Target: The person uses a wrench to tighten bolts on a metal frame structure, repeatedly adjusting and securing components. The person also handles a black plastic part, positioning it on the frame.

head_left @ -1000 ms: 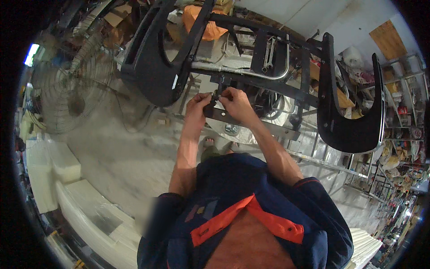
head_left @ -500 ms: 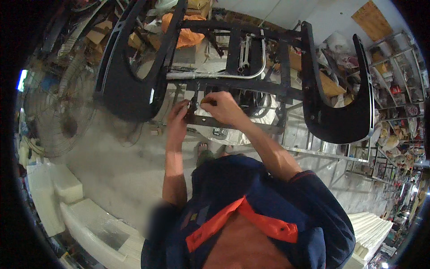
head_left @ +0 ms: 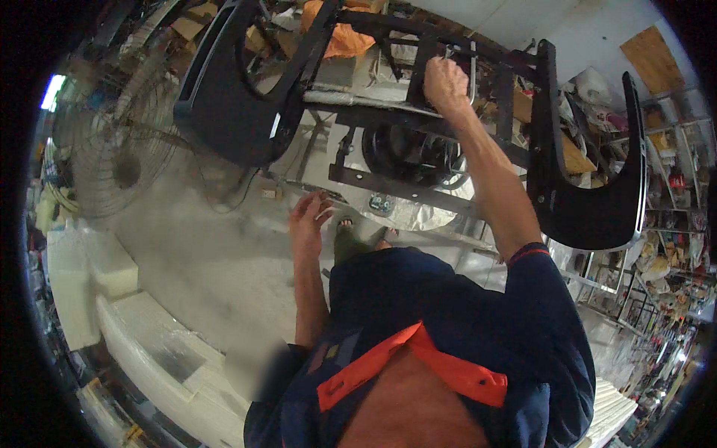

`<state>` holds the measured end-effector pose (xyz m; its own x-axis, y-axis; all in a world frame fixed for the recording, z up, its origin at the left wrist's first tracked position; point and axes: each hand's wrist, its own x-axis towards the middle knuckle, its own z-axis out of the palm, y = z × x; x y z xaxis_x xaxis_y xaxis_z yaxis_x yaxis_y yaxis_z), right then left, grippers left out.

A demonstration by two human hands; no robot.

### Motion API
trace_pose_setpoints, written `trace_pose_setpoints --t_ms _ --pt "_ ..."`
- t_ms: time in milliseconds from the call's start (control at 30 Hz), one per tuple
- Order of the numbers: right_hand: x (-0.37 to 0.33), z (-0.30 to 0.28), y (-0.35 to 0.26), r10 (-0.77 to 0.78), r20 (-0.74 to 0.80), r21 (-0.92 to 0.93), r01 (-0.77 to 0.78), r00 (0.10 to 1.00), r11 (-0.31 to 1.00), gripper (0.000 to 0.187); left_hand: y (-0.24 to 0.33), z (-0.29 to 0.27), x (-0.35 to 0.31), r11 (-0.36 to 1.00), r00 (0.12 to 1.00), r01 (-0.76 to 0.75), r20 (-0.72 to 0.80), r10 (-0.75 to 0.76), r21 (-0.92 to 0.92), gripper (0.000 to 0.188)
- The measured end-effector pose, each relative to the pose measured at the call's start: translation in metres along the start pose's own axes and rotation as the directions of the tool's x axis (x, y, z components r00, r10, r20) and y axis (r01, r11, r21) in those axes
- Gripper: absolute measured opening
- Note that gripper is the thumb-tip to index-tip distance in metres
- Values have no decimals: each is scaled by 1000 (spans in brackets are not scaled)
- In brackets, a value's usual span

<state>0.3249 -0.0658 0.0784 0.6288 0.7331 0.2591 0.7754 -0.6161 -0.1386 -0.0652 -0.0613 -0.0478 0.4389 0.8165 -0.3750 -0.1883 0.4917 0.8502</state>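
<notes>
Black frame (head_left: 414, 122): straight ahead of the person; likely heavy, stiff; take it by the crossbars (head_left: 358, 112)
Right hand (head_left: 447, 84): looks closed, over frame's middle; can't tell on what
Left hand (head_left: 308, 213): half open, fingers curled, near lower bar (head_left: 388, 185); contents unclear
Fan (head_left: 123, 170): far left
</notes>
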Motion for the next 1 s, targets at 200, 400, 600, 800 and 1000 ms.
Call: trace_pose_setpoints --t_ms 200,400,600,800,1000 --pt "1 -7 1 -89 118 12 88 989 996 16 -13 -17 -19 993 990 108 -86 -113 -56 33" --pt "-4 -14 -5 -70 114 15 69 991 998 18 -2 -29 -4 994 993 106 -58 -107 -27 34" --pt "10 -11 -15 3 95 -33 0 995 999 19 8 -55 19 990 990 140 -25 -139 27 31" --pt "38 1 -3 76 42 -72 -73 996 995 19 22 -83 39 986 985 169 -19 -169 -1 33" --pt "52 11 1 78 71 -143 -67 994 987 23 34 -108 56 976 976 218 -10 -218 20 31"
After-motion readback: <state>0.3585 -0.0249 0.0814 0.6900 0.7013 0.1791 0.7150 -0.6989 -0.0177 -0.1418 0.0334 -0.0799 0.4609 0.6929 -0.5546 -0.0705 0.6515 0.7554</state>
